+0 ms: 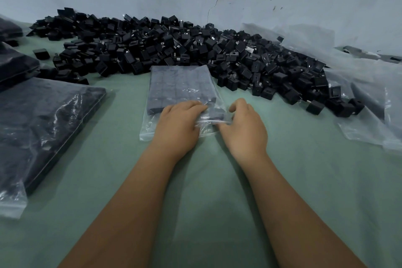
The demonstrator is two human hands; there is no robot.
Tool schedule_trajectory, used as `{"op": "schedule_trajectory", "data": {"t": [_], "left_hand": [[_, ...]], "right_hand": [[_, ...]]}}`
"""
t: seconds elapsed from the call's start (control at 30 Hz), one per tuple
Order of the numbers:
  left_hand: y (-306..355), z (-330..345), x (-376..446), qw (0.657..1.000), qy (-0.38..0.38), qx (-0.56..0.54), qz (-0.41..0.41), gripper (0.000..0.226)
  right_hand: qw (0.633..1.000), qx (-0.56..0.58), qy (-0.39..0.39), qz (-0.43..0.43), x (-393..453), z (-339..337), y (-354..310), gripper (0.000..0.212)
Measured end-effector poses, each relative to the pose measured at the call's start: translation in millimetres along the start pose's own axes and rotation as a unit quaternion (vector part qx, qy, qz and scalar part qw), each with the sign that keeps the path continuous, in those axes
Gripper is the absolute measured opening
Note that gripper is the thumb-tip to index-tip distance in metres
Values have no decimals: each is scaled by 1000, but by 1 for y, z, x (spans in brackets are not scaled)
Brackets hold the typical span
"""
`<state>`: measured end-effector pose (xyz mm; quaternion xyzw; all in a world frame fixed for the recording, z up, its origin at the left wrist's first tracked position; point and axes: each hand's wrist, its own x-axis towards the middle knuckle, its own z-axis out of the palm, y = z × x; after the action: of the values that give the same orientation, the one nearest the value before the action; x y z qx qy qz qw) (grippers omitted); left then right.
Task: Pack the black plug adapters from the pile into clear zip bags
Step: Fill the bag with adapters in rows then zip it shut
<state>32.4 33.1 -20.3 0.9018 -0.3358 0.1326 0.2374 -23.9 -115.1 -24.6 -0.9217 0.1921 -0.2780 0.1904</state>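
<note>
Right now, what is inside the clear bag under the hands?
The zip bag holds black plug adapters packed in rows. The hands cover its near part.

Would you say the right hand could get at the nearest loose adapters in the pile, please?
Probably yes: the right hand rests on the bag's open end, and only bare green cloth lies between it and the pile.

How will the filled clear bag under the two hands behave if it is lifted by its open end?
The clear zip bag probably sags, since thin film holds rows of black adapters. They may slide toward the mouth, which looks unsealed between the left hand and right hand.
</note>
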Motion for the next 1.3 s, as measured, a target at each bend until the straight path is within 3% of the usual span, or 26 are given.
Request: {"op": "schedule_trajectory", "data": {"t": [0.23, 0.43, 0.57, 0.67, 0.77, 0.87, 0.9, 0.97, 1.03, 1.07, 1.13, 1.23, 1.3], "left_hand": [[0, 2, 0, 1000, 2, 4, 0, 54], [0, 2, 2, 1000, -1, 4, -4, 57], [1, 2, 2, 1000, -7, 6, 1, 59], [2, 2, 1, 1000, -9, 15, 5, 55], [5, 4, 1, 1000, -2, 30, 8, 48], [9, 7, 3, 999, 9, 53, 6, 46], [10, 8, 3, 998, 9, 58, 12, 47], [15, 12, 4, 998, 1, 60, 29, 50], [19, 17, 4, 997, -14, 58, 42, 53], [19, 18, 4, 997, -20, 58, 46, 54], [19, 20, 4, 997, -29, 57, 48, 54], [17, 20, 4, 997, -32, 52, 45, 54], [17, 20, 4, 998, -33, 46, 42, 54]], "right_hand": [[998, -10, -45, 34, 25, 10, -3, 4], [999, 5, -26, 40, 29, 17, -5, 14], [997, -24, -42, 57, 34, 17, -7, 8], [996, 25, -52, 74, 28, 12, -4, 10], [970, 134, -178, 97, 33, -3, -7, 22], [882, 262, -327, 216, 65, -23, -12, 27], [877, 284, -310, 232, 74, -27, -6, 26], [925, 286, -151, 198, 82, -28, 14, 22], [955, 226, 7, 190, 85, -26, 38, 37], [960, 194, 32, 199, 88, -23, 47, 49], [966, 140, -10, 219, 97, -17, 59, 66], [971, -16, -106, 215, 99, -5, 68, 67], [980, -69, -64, 174, 94, 3, 71, 59]]}}
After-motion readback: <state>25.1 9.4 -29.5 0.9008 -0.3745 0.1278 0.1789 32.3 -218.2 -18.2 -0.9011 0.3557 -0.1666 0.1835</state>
